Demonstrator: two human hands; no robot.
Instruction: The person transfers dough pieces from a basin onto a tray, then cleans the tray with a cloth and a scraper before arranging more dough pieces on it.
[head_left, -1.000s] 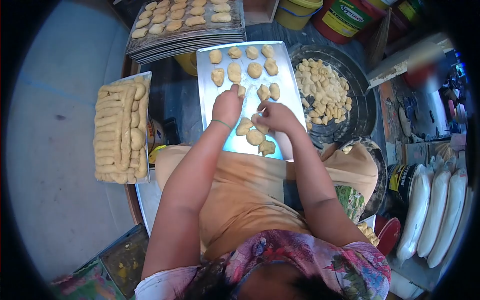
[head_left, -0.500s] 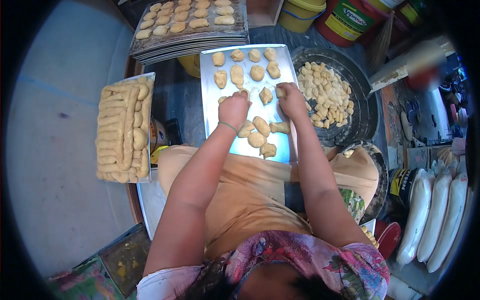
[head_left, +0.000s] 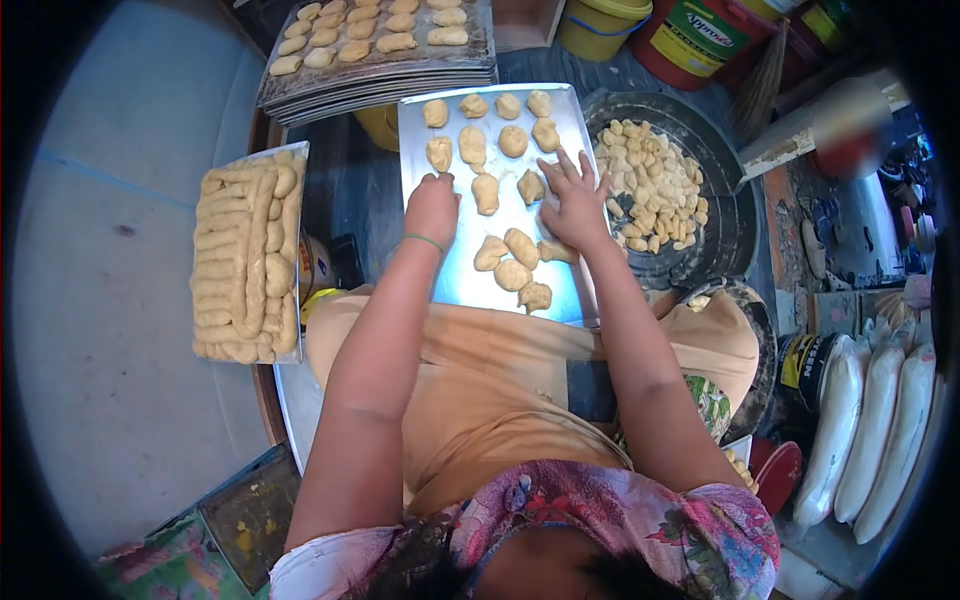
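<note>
A shiny metal tray (head_left: 465, 285) lies in front of me with rows of dough pieces on it. My left hand (head_left: 432, 208) is closed at the tray's left side, its fingers curled down where a piece of dough lay a moment ago; the hand hides that piece. Just right of it lies an elongated dough piece (head_left: 485, 194). My right hand (head_left: 576, 207) rests open with fingers spread at the tray's right side, beside a pointed dough piece (head_left: 531, 187). What lies under its palm is hidden. Closer to me sits a loose group of dough pieces (head_left: 513, 276).
To the right, a dark round basin (head_left: 735, 225) holds many small dough chunks (head_left: 650, 185). A stack of trays (head_left: 385, 85) with shaped dough stands at the back left. Dough strips (head_left: 240, 260) fill another tray at left. Buckets (head_left: 690, 40) stand behind.
My left hand has moved left off the elongated dough piece onto the spot of the leftmost one. My right hand has opened and spread its fingers, shifting slightly toward me.
</note>
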